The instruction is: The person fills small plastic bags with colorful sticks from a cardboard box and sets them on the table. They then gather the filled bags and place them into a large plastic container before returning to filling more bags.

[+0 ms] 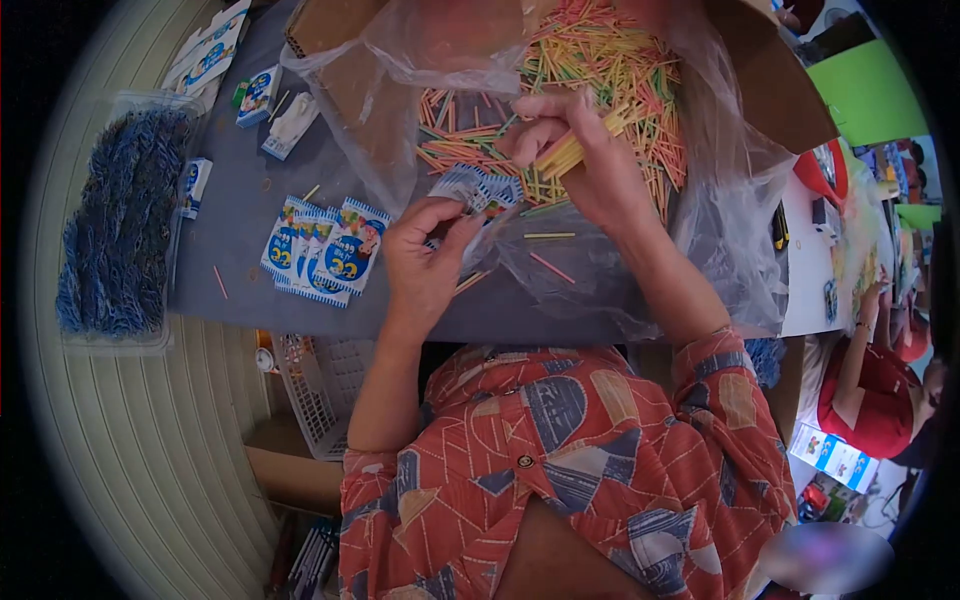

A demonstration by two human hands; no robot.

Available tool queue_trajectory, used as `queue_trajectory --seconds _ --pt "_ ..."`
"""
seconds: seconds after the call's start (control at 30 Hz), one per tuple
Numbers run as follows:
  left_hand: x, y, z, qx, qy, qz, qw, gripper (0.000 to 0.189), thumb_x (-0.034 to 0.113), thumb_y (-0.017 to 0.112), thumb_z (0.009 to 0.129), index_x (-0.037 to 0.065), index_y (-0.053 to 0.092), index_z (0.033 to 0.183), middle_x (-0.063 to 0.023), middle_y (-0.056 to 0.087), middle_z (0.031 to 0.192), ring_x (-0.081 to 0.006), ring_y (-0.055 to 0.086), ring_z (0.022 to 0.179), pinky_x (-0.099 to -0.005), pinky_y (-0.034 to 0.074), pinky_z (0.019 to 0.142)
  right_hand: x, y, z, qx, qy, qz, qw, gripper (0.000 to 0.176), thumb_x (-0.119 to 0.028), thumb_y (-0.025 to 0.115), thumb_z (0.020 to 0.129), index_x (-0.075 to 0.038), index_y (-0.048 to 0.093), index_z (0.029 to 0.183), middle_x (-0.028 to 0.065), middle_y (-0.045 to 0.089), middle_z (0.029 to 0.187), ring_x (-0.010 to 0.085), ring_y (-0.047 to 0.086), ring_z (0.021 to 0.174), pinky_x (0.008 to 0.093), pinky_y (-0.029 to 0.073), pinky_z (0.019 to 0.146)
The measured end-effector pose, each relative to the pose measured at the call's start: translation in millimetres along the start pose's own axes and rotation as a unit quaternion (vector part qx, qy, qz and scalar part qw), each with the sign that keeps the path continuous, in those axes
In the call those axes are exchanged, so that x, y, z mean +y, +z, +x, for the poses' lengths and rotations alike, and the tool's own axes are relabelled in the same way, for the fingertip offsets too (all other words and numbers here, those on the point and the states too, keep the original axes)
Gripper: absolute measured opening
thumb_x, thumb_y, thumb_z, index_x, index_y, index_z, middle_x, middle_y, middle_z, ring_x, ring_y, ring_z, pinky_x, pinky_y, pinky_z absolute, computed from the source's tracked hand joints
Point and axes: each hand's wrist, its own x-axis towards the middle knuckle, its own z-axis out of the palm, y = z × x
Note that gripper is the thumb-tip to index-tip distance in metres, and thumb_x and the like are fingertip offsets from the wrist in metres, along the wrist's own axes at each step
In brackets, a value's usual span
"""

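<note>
My left hand [422, 252] pinches a small blue-and-white printed packet [478, 187] at the near edge of a plastic-lined carton. The packet's lower part is hidden by my fingers. Up and to the right, my right hand [608, 178] is closed around a bunch of thin yellow sticks [563, 154]. Beneath it lies a large heap of pink, yellow and green sticks [640, 105] inside the carton. Several similar packets [350, 245] lie overlapped on the grey table, left of my left hand.
A cardboard carton [775, 95] with a clear plastic liner [735, 210] spreads over the table [235, 170]. At the far left stands a clear tub of dark blue strands [125, 220]. Small printed boxes [258, 97] sit at the back left. A person in red [875, 400] is at the right.
</note>
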Motion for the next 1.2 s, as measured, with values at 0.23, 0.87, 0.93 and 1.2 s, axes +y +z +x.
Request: queue_trajectory --seconds 0.23,0.87,0.93,1.2 --pt "-6 13 2 -0.026 0.064 -0.068 0.995 0.016 -0.007 0.069 0.085 -0.005 0.067 0.1 -0.0064 0.065 0.1 -0.0107 0.06 0.09 -0.0242 0.049 0.079 -1 15 -1 -0.1 -0.025 -0.184 0.977 0.062 -0.052 0.041 0.102 0.004 0.062 0.115 0.0137 0.071 0.096 0.0226 0.065 0.099 0.0384 0.046 0.097" --pt "-6 56 51 -0.046 -0.005 -0.181 0.982 0.013 0.004 0.065 0.093 -0.003 0.069 0.104 -0.003 0.069 0.095 -0.0059 0.06 0.084 -0.0227 0.05 0.075 -25 -14 23 0.015 -0.067 -0.266 0.962 0.068 -0.052 0.028 0.104 0.004 0.064 0.118 0.0128 0.071 0.101 0.0196 0.066 0.093 0.0337 0.05 0.089" --pt "-4 52 50 -0.059 -0.022 -0.166 0.984 0.014 0.006 0.063 0.096 -0.002 0.068 0.105 -0.0022 0.069 0.095 -0.0046 0.059 0.084 -0.0225 0.05 0.075 -30 -23 21 0.03 -0.066 -0.265 0.961 0.068 -0.051 0.026 0.105 0.005 0.062 0.12 0.0128 0.072 0.102 0.0203 0.066 0.094 0.0347 0.049 0.091" --pt "-2 44 19 -0.056 -0.177 -0.407 0.894 0.021 0.003 0.058 0.097 0.001 0.063 0.117 -0.0011 0.066 0.109 -0.007 0.061 0.095 -0.0225 0.049 0.086 -23 -7 -20 -0.031 -0.052 -0.422 0.905 0.02 -0.006 0.066 0.088 -0.001 0.067 0.107 0.0053 0.066 0.088 0.0135 0.06 0.082 0.0278 0.048 0.073"
